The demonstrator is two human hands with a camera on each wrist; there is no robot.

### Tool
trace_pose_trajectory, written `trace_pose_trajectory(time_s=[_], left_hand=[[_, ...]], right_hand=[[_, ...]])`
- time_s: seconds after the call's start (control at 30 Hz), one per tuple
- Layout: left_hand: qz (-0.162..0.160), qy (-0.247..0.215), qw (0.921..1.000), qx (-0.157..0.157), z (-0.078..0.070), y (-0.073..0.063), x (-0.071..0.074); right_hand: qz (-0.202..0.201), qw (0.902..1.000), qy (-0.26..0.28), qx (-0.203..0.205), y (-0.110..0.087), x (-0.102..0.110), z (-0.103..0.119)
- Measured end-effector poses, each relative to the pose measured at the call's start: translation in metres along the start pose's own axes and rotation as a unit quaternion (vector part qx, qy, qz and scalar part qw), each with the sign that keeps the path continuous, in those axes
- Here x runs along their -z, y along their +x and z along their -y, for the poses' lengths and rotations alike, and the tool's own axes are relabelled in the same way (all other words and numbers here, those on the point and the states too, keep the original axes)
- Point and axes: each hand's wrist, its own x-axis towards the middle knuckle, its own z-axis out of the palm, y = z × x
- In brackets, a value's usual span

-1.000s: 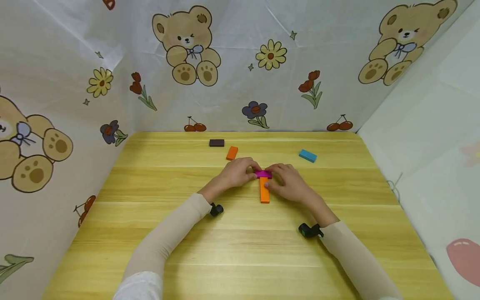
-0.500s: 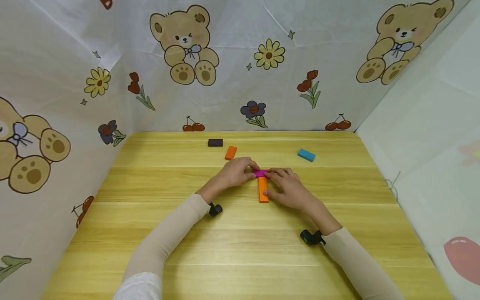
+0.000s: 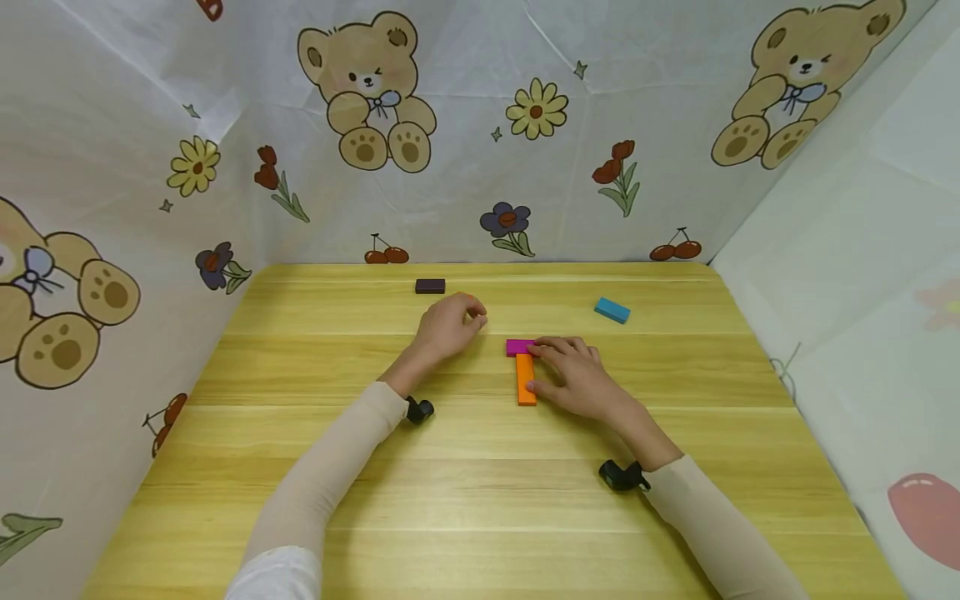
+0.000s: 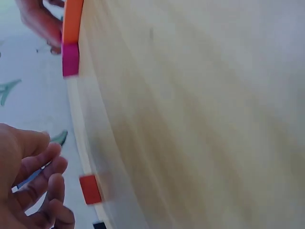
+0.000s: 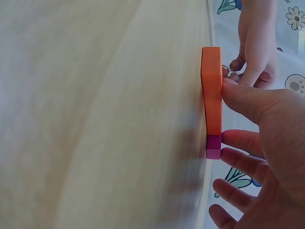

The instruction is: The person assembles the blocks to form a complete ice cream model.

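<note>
On the wooden table, a magenta block (image 3: 517,347) lies crosswise against the far end of a long orange block (image 3: 527,381), making a T shape. My right hand (image 3: 581,379) rests on the pair. Its thumb touches the orange block and its fingertips the magenta one, as the right wrist view also shows (image 5: 214,95). My left hand (image 3: 446,327) hovers to the left with loosely bent fingers and nothing visible between them. It partly covers a small orange-red block in the head view. That orange-red block (image 4: 90,189) shows apart from the fingers in the left wrist view.
A dark block (image 3: 431,287) lies near the table's back edge, left of centre. To the right at the back is a blue block (image 3: 612,311). A white sheet (image 3: 450,200) with bears and flowers stands behind and beside the table (image 3: 480,500).
My left hand has let go of the magenta block and moved left and back to the small orange-red block. The right hand has shifted slightly and stays on the T of blocks.
</note>
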Motion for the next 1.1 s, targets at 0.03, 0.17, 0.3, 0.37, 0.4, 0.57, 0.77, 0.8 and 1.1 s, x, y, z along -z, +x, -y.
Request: trace_pose_trajectory(time_s=[0.03,0.17,0.3,0.37,0.4,0.57,0.77,0.8,1.1], left_hand=[[-0.013,0.014,0.9998,0.009,0.003,0.002,0.002],[-0.045,0.055,0.9964,0.046,0.012,0.009,0.009],[-0.035,0.063,0.9937,0.086,0.019,0.011,0.013],[-0.024,0.063,0.9927,0.101,0.02,0.011,0.015],[-0.019,0.061,0.9923,0.107,0.021,0.011,0.016],[-0.002,0.047,0.992,0.117,0.024,0.01,0.019],[0.002,0.028,0.9931,0.114,0.024,0.009,0.018],[0.001,0.026,0.9932,0.113,0.024,0.009,0.018],[-0.001,0.02,0.9938,0.11,0.023,0.01,0.016]], right_hand=[[-0.001,1.0,0.0,0.0,0.0,0.0,0.001],[-0.002,1.0,-0.005,0.001,-0.001,0.0,0.001],[0.0,1.0,-0.003,0.002,-0.002,0.0,0.0],[0.0,1.0,-0.003,0.003,-0.002,-0.001,0.001],[-0.001,1.0,-0.003,0.003,-0.002,-0.001,0.0],[-0.003,1.0,-0.005,0.0,-0.001,-0.001,0.0],[0.001,1.0,-0.004,-0.005,-0.001,-0.001,0.001],[0.002,1.0,-0.004,-0.006,-0.001,0.0,0.001],[0.002,0.9999,-0.008,-0.01,-0.001,-0.001,0.001]])
